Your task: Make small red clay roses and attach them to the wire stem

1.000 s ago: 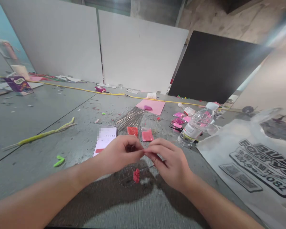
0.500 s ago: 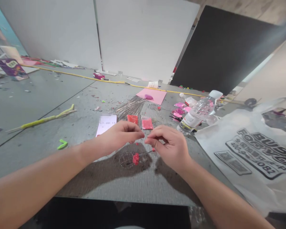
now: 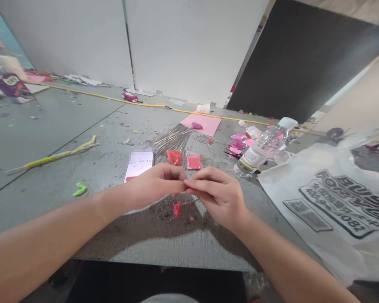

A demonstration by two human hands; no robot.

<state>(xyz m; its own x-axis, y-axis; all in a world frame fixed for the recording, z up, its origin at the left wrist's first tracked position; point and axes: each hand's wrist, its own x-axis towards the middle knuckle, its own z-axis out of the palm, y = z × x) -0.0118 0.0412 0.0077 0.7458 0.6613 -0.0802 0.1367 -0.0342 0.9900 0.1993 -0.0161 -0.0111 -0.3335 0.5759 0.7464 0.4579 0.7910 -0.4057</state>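
Table [image 3: 177,248]: grey, littered with scraps, filling the middle of the frame.
Bag [image 3: 289,181]: white plastic with black print, lower right; its contents cannot be told.
Left hand [image 3: 159,183]: centre, thumb and fingers pinched together, tips meeting the right hand's.
Right hand [image 3: 221,193]: just right of centre, likewise pinched; whatever the tips hold is hidden.
Bottle [image 3: 259,146]: clear, white-capped, labelled, tilted in the picture, right of centre; liquid level unclear.
Carton [image 3: 14,86]: purple, upper left, contents out of sight.
Pink sheet [image 3: 211,125]: above centre, a purple lump [image 3: 196,126] on it.
Phone [image 3: 139,162]: left of centre, screen lit, near the left hand.
Red packet [image 3: 174,158]: clear wrapping with red material inside, just above the hands.
Pink packet [image 3: 194,162]: beside it, to the right, pinkish-red material inside.
Magenta packets [image 3: 236,145]: left of the bottle, filled with bright pink.
White cup [image 3: 203,109]: upper centre, inside not visible.
Red cluster [image 3: 177,209]: below the hands, by thin looped wire [image 3: 164,210].
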